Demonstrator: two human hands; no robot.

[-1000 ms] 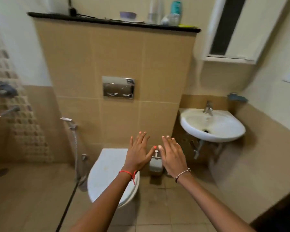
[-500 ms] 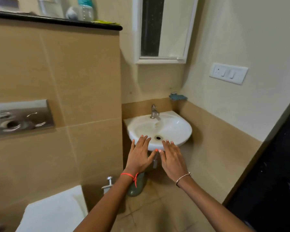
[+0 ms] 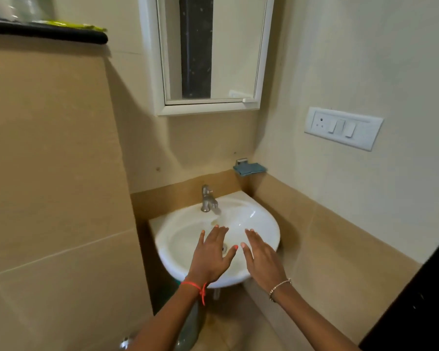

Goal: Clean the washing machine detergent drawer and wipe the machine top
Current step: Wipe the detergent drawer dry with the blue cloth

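Head view: both hands are stretched out in the lower middle of the frame, above a white corner sink (image 3: 261, 224). The left hand (image 3: 209, 257) is spread flat, palm down, fingers apart and empty; a red thread (image 3: 194, 286) is tied at its wrist. The right hand (image 3: 262, 259) is likewise flat and empty, fingers close together, with a thin bracelet (image 3: 280, 285) at the wrist. The two hands are just beside each other, thumbs nearly meeting, and neither holds anything. Whether they touch the sink cannot be told.

A metal tap (image 3: 207, 198) stands at the back rim of the sink, above the left hand. To the upper right of the tap, a blue soap dish (image 3: 250, 168) is fixed in the wall corner. A white-framed mirror (image 3: 208, 51) fills the upper middle of the frame. A white switch plate (image 3: 344, 127) sits on the right wall. In the upper left, a dark ledge (image 3: 46, 34) tops the tan tiled wall, with something yellow-green lying on it. A dark door edge (image 3: 421, 300) shows at lower right.

No washing machine or detergent drawer appears in this view.
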